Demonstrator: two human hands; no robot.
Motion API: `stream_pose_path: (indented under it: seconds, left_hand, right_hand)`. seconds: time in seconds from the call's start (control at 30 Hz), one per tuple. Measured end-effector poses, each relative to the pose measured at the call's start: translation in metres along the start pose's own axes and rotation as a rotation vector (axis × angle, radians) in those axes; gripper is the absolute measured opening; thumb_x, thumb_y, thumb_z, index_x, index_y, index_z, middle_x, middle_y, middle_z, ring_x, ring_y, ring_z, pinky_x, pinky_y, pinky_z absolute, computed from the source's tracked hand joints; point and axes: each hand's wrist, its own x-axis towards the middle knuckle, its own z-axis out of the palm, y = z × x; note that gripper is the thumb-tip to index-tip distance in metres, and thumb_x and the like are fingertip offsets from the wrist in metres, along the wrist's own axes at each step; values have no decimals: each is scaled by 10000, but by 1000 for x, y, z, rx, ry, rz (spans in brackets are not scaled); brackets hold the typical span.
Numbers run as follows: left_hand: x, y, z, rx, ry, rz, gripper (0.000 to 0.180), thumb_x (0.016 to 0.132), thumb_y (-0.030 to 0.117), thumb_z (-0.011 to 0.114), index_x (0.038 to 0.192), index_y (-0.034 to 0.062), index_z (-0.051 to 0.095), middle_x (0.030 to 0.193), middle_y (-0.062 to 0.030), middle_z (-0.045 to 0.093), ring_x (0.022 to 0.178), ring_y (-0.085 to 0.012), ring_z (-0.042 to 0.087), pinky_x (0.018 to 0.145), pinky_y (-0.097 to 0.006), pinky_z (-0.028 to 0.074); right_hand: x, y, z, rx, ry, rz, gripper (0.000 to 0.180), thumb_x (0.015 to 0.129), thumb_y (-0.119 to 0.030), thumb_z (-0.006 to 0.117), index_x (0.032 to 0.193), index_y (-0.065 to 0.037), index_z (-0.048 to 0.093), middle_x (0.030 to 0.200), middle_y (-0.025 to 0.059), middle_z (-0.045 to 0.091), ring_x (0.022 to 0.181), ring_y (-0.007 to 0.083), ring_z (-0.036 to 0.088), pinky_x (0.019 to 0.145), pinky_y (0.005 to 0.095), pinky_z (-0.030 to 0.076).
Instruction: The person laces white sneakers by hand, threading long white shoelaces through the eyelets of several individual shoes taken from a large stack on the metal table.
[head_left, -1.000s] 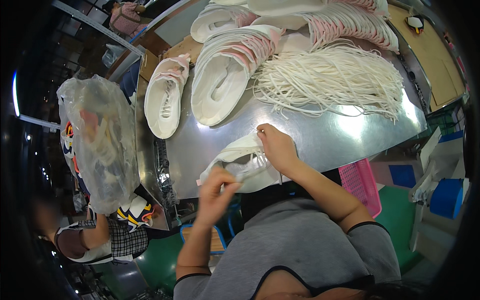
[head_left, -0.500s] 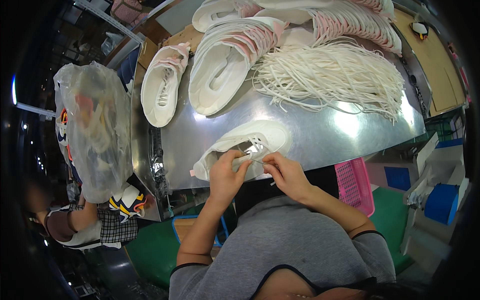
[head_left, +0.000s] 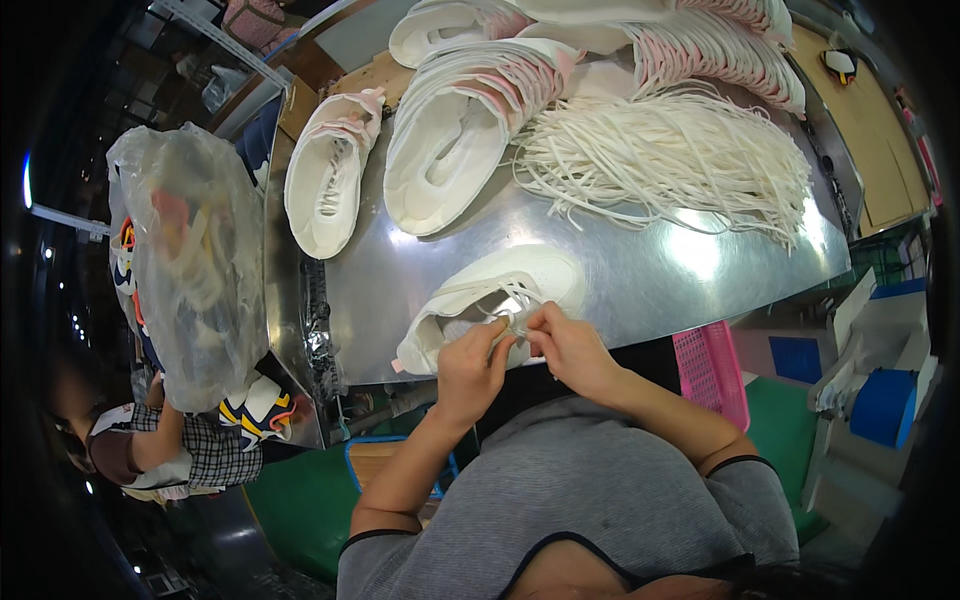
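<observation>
on the metal table [head_left: 640, 270], near edge, lies a white sneaker upper [head_left: 500, 300]. the left hand [head_left: 470, 365] and right hand [head_left: 570, 345] pinch its white lace [head_left: 515, 315] with closed fingers; a loose grip could let the lace slip free.

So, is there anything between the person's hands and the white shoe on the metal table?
Nothing visible. The left hand and the right hand already touch the white shoe at its lace, at the near edge of the metal table.
</observation>
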Motion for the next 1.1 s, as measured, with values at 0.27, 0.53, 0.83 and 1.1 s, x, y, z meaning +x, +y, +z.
stream_pose_path:
  seconds: [0.27,0.53,0.83,1.1]
  left_hand:
    - [-8,-5,4,43,59,137,275,818,33,738,1047,6,587,813,-153,650,706,-338,648,601,-391,499]
    - [-17,-14,5,125,47,334,283,765,-20,757,980,40,583,808,-122,644,680,-316,628,574,-395,476]
    - [-18,-16,0,27,-15,351,292,782,6,765,1003,40,575,831,-108,650,680,-304,631,583,-382,480]
    - [-10,-5,-15,-116,-161,142,531,850,102,733,1274,-23,439,929,-176,669,759,-328,661,650,-389,517]
  right_hand:
    - [3,-22,-31,-195,-145,-4,197,926,-197,605,1044,-57,530,783,156,673,748,340,677,678,438,518]
    - [29,-39,-23,-381,-145,-358,211,863,-144,623,1065,-82,622,799,127,680,787,341,669,689,429,517]
    - [28,-34,-32,-197,-182,-280,277,855,-77,685,1131,-68,656,866,147,708,802,251,699,737,334,536]
    - [52,-22,-29,343,-69,-105,186,865,-88,697,1035,-19,671,847,41,690,765,92,636,713,248,509]
